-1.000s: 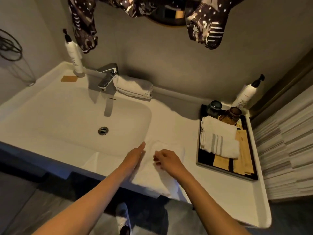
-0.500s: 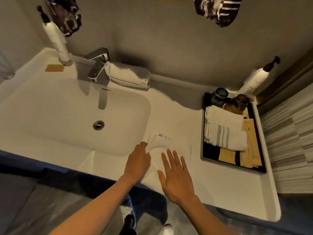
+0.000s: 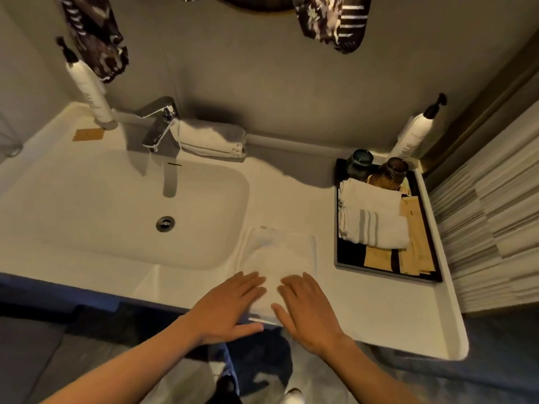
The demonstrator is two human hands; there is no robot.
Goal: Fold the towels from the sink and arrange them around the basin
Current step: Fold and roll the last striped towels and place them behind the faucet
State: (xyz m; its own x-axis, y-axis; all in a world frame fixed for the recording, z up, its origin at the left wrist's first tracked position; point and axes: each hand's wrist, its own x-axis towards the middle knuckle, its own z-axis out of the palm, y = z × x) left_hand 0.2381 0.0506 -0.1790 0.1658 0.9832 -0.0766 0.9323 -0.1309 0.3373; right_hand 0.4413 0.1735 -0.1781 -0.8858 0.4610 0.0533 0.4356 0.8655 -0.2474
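Observation:
A white towel [image 3: 284, 258] lies folded flat on the counter just right of the basin [image 3: 87, 205], its near edge at the counter's front. My left hand [image 3: 230, 307] and my right hand [image 3: 307, 312] rest flat on its near end, fingers straight, side by side. A second folded white towel [image 3: 211, 138] lies behind the basin, right of the faucet [image 3: 159, 123]. A third folded towel with grey stripes [image 3: 373, 218] sits on the black tray [image 3: 350, 258] at the right.
Pump bottles stand at the back left [image 3: 89, 88] and back right [image 3: 415, 132]. Two dark cups [image 3: 376, 167] and tan packets share the tray. Patterned cloth [image 3: 96, 36] hangs on the wall above. A tan soap bar [image 3: 88, 135] lies left of the faucet.
Both hands slid back along the towel toward the counter's front edge. The left hand, earlier curled at the towel's left edge, now lies flat; the towel looks smoother.

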